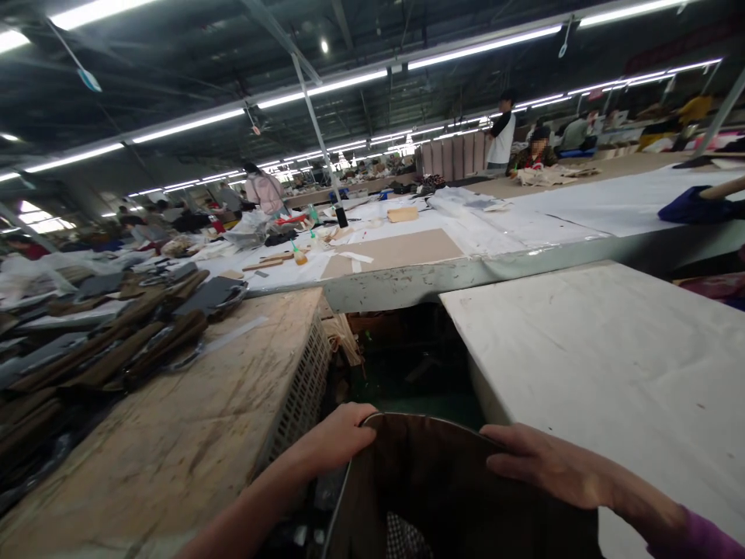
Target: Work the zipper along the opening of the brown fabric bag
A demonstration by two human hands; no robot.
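A dark brown flexible panel [436,466] with a thin pale edge curves across the bottom of the view. My left hand [346,435] pinches its upper left edge between thumb and fingers. On the other side my right hand [538,462] grips the upper right edge, thumb on the near face and fingers over the rim. Between the hands the top edge bows upward. Below the panel a bit of black-and-white checked cloth [404,536] shows. The panel's lower part runs out of view.
To the left, a worn wooden tabletop [233,396] carries stacked brown and grey pieces [128,334], above a plastic crate [303,380]. A white-covered table [605,349] stands right. Ahead, a long workbench [407,283] holds a glue bottle [299,255] and a tan sheet [396,252]. People work beyond.
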